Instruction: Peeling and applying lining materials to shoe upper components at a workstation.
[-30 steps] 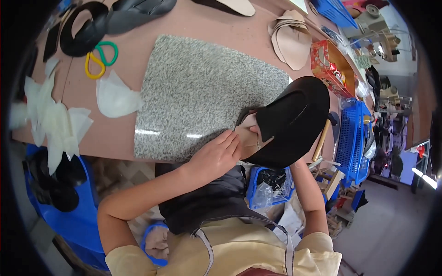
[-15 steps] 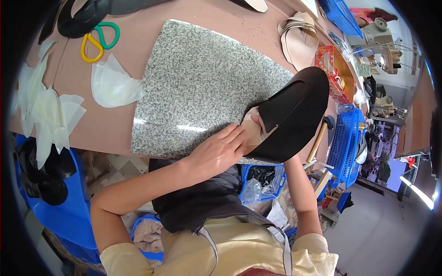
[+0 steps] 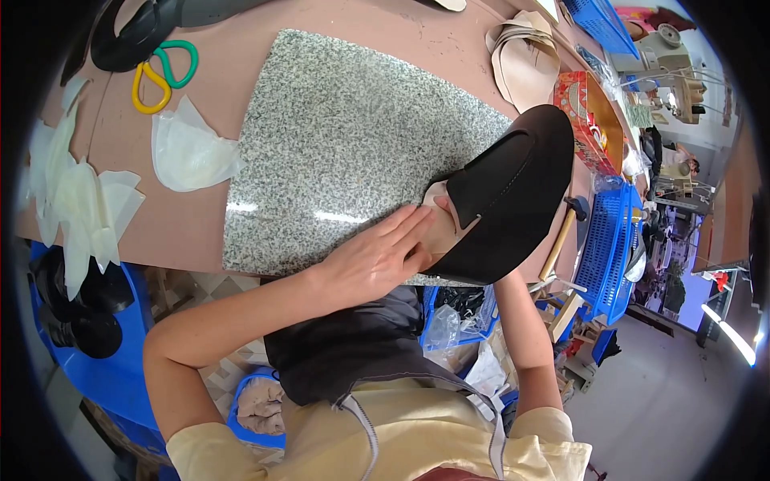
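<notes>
You're pressing your left hand (image 3: 373,260) flat, fingers together, on the black shoe upper (image 3: 501,200) over the stone slab's (image 3: 345,152) edge – steadying it; right hand hidden underneath – grip unclear

a stone slab (image 3: 345,152) lies on the table (image 3: 401,32), reaching its near edge. a shoe upper (image 3: 505,196) rests over the slab's right near corner, with the left hand (image 3: 373,260) flat against its left side. left of the slab lie a stiffener piece (image 3: 188,152) and, behind it, scissors (image 3: 164,72). more pieces (image 3: 80,200) sit at the table's left edge. behind the upper lie stacked insoles (image 3: 521,60); a basket (image 3: 605,248) stands to the right.
</notes>
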A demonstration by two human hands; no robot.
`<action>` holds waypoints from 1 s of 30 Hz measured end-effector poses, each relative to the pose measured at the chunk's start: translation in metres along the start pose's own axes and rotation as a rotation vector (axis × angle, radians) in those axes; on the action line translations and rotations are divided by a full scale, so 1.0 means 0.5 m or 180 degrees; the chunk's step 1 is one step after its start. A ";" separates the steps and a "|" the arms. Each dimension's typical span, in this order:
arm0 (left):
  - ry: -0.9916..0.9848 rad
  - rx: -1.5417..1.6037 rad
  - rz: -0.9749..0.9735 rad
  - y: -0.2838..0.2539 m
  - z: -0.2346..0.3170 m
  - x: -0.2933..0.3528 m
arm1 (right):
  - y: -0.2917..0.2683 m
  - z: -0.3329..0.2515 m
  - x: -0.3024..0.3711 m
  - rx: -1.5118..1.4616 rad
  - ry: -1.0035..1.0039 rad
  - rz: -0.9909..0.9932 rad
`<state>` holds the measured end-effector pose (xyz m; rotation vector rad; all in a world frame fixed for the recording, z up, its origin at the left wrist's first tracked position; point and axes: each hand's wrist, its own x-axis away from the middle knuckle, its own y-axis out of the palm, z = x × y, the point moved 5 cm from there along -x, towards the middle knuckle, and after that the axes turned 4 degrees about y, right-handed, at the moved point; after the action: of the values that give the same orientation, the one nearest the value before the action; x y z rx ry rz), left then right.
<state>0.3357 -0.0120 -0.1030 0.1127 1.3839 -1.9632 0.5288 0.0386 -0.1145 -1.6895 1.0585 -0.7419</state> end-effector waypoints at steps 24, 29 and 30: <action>0.0163 -0.0777 -0.0408 0.007 -0.027 -0.010 | -0.021 0.044 -0.064 -0.2389 0.1355 0.0402; 0.0077 -0.0832 -0.0384 0.012 -0.024 0.006 | 0.024 0.099 -0.044 -0.3594 0.1987 0.0416; 0.0049 -0.0741 -0.0366 0.015 -0.025 0.009 | 0.033 0.112 -0.042 -0.3804 0.2092 0.0297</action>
<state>0.3327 -0.0047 -0.1162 -0.0616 1.6497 -1.8795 0.5618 0.0780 -0.1492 -2.3777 2.3358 -0.6366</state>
